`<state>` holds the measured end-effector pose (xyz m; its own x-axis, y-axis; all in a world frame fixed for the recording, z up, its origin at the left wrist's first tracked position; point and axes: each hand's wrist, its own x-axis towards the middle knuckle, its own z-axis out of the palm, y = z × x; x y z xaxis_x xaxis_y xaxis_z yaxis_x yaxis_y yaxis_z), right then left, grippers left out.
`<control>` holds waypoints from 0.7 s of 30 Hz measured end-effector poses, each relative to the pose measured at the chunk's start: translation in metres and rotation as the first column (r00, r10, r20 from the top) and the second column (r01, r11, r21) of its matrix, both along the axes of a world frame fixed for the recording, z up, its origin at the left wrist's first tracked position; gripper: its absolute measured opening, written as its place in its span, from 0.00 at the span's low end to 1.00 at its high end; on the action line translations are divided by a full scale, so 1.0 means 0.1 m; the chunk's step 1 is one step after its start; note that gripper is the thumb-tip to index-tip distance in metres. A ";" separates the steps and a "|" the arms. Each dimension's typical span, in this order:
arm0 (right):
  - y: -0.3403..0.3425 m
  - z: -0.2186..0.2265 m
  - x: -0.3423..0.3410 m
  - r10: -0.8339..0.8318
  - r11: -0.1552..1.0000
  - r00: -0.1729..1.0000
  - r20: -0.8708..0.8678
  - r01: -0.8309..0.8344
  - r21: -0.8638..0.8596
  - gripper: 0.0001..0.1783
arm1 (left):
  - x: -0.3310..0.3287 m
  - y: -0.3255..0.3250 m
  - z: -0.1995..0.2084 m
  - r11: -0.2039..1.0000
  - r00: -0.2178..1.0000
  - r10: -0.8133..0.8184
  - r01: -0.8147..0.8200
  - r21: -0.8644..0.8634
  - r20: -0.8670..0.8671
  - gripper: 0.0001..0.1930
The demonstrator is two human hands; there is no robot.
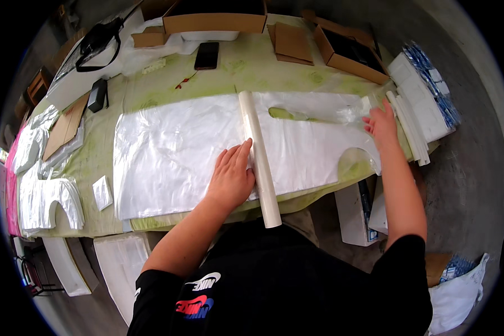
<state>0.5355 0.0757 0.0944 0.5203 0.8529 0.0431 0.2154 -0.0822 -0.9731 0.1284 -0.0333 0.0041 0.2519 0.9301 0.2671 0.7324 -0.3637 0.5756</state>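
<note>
A white plastic carrier bag (173, 157) lies flat across the table, with handle cut-outs at its right end. Across its middle rests a long pale tube (261, 162), its near end jutting past the table edge. My left hand (232, 175) lies flat on the bag, fingers stretched out and together, their tips against the tube's left side. Over by the bag's right end is my right hand (382, 126), fingers apart beside the upper handle strip. Whether it touches the thin plastic there I cannot tell.
More pale tubes (409, 129) lie at the right edge, beside a white box (423, 95) with blue packets. Along the back are a phone (206, 56) and cardboard boxes (215, 22). Folded white bags (50, 204) and a dark device (98, 95) sit at left.
</note>
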 end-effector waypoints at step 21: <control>-1.15 -0.66 -2.30 0.555 0.603 0.621 0.554 -0.759 0.246 0.12 | -0.39 0.24 0.19 0.972 0.974 -0.203 0.213 0.100 -0.103 0.14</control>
<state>0.3056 -0.0390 0.0284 -0.3326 0.7784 0.5325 0.3885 0.6275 -0.6747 0.0890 -0.0090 0.0235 0.4648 0.8211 0.3313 0.6819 -0.5706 0.4576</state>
